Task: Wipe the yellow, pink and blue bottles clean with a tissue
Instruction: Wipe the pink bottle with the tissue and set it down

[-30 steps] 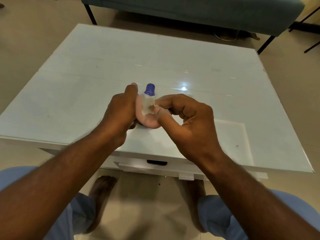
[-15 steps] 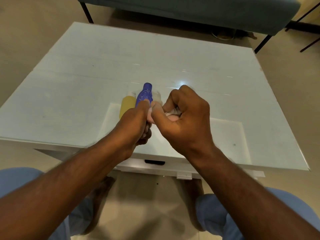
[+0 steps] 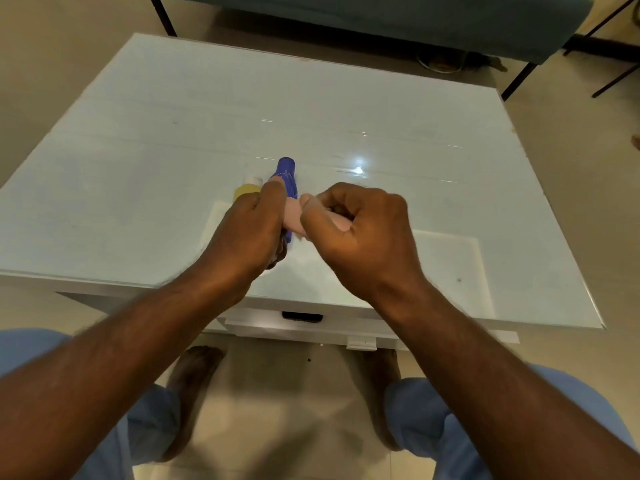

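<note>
Together, both hands [image 3: 360,237] grip the smooth pink bottle [image 3: 294,216] (rounded, glossy).

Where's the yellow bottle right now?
In the head view, the yellow bottle sits on the table, just left of the blue bottle, mostly hidden behind the left hand.

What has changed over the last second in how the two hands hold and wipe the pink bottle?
The right hand has closed into a fist around the pink bottle, hiding the tissue seen earlier. The left hand has shifted its grip but still holds the bottle. The yellow bottle has come into view. The blue bottle stays on the table.
</note>
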Motion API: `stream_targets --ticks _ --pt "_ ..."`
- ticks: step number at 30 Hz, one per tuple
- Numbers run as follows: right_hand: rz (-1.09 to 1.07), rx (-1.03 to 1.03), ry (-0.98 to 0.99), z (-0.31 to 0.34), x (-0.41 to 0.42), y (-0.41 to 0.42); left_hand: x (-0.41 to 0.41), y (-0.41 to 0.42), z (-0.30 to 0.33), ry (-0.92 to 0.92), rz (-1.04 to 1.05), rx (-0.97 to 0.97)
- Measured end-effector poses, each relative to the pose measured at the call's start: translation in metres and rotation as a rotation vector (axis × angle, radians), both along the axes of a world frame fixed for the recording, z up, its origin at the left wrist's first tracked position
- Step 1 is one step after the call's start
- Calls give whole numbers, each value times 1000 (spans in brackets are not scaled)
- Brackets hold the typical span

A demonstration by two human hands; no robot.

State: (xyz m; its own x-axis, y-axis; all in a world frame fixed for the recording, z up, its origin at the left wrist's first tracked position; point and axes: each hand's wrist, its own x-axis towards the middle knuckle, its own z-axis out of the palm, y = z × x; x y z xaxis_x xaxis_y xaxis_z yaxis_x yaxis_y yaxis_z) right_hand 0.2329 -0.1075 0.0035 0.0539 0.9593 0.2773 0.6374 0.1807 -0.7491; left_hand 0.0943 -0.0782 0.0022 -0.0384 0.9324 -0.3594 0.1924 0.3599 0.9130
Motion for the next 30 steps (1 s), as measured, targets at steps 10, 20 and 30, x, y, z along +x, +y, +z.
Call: stream_targets --ticks 10,20,30 --pt "-123 -12 -236 16 13 6 -1 -3 2 -45 -48 38" --pt "-240 -402 290 29 15 10 -6 7 7 97 -36 141" --pt "-233 -264 449 7 21 16 -2 5 1 -6 -234 200"
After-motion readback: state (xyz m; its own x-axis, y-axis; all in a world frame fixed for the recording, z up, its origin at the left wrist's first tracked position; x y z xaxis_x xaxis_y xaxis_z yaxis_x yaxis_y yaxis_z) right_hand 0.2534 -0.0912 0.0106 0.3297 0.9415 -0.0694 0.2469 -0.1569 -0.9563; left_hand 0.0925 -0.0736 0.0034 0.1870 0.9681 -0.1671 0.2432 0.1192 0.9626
